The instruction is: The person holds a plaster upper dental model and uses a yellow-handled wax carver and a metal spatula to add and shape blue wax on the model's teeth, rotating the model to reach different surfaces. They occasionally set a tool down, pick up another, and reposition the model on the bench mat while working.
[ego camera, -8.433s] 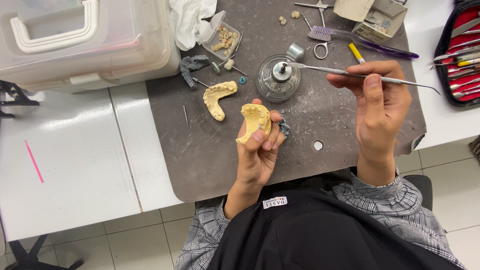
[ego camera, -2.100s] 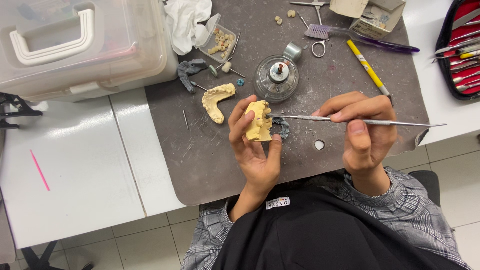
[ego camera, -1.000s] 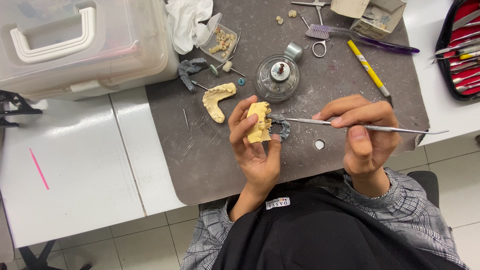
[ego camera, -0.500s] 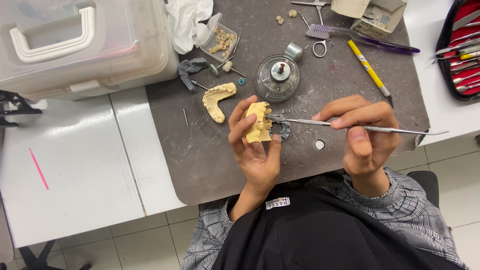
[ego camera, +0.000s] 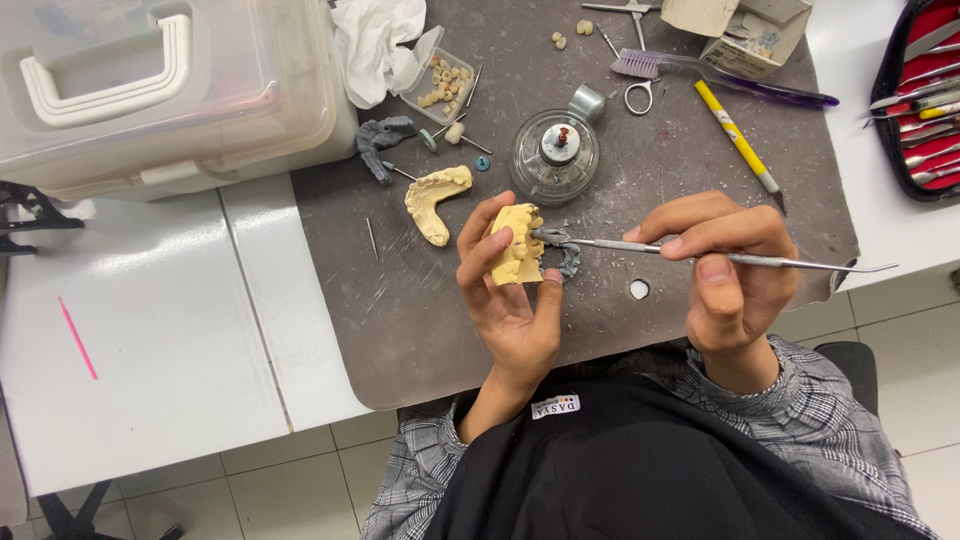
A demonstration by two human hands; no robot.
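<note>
Yellow plaster dental cast [ego camera: 517, 245] pinched in left hand [ego camera: 510, 300]; right hand [ego camera: 730, 270] pinches metal carver [ego camera: 700, 252], whose tip could slip and gouge it.

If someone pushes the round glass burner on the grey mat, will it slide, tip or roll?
The glass burner looks squat and wide-based, so it would probably slide, not tip. The grey mat looks matte and dusty, likely adding drag. Being glass, it may break if knocked off.

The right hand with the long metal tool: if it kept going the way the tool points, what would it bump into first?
The right hand aims its metal tool leftward; its tip is already at the yellow tooth model in the left hand, so probably that model first.
</note>
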